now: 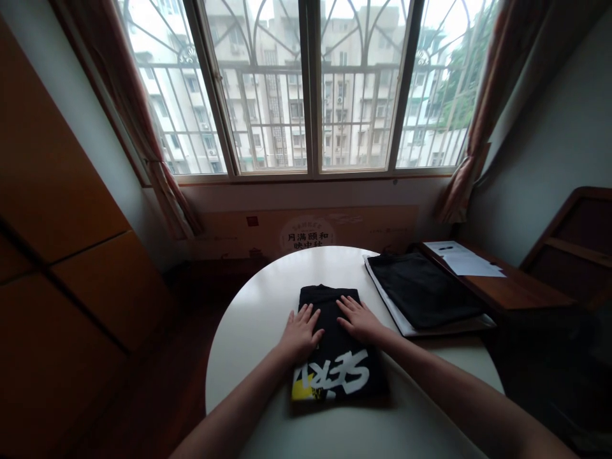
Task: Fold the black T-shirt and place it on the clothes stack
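One folded black garment (pixel 336 344); left hand (pixel 299 333) flat on its left side, right hand (pixel 359 320) flat on its right, both spread.

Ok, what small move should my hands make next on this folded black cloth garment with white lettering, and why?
Perhaps sweep the left hand and right hand lightly apart to smooth the folded black garment: both rest on it, fingers spread, and its far edge looks uneven.

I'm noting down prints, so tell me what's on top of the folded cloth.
The left hand and right hand rest on the cloth. White lettering and a yellow patch show towards its near edge. Whatever lies directly beneath the hands is covered.
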Demonstrator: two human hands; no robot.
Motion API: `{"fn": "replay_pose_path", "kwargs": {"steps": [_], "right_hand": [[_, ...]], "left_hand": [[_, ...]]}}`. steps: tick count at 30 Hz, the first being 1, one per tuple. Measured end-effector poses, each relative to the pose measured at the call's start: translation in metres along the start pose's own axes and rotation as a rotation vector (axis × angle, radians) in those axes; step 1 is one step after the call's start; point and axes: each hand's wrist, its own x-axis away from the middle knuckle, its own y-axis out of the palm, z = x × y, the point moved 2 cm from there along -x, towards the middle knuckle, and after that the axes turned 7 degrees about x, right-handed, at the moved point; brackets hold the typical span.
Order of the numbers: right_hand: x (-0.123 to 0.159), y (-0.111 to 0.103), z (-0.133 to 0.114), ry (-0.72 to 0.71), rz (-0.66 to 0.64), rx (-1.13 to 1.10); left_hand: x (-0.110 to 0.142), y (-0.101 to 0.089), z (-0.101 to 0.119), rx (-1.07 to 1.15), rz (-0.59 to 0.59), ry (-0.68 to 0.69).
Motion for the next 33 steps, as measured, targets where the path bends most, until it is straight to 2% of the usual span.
{"fn": "replay_pose_path", "kwargs": {"steps": [4, 6, 9, 12, 14, 16, 18, 20, 22, 25, 33], "right_hand": [[-0.006, -0.010, 0.006, 0.020, -0.008, 0.015], [0.001, -0.015, 0.005, 0.007, 0.036, 0.019], [0.030, -0.025, 0.004, 0.008, 0.202, -0.016], [0.079, -0.034, 0.005, 0.010, 0.316, -0.130], [0.117, -0.036, 0.006, 0.032, 0.284, -0.215], [0.152, -0.032, 0.004, 0.076, 0.182, -0.291], [0.180, -0.024, 0.000, 0.114, 0.088, -0.359], [0.198, -0.015, -0.006, 0.119, 0.049, -0.388], [0.204, -0.007, -0.014, 0.118, 0.060, -0.363], [0.199, -0.002, -0.024, 0.152, 0.107, -0.279], [0.180, -0.009, -0.032, 0.162, 0.128, -0.151]], "left_hand": [[0.002, -0.004, 0.005, -0.011, -0.009, -0.015], [0.006, -0.010, 0.009, -0.018, 0.003, -0.019], [0.026, -0.027, 0.015, -0.003, 0.025, 0.004], [0.065, -0.050, 0.019, 0.119, 0.004, 0.049], [0.097, -0.062, 0.022, 0.232, -0.021, 0.091], [0.127, -0.067, 0.024, 0.307, -0.051, 0.107], [0.149, -0.064, 0.025, 0.328, -0.057, 0.079], [0.162, -0.057, 0.025, 0.323, -0.035, 0.051], [0.165, -0.048, 0.025, 0.312, -0.006, 0.055], [0.160, -0.040, 0.024, 0.279, 0.031, 0.061], [0.149, -0.032, 0.019, 0.235, 0.078, 0.040]]}}
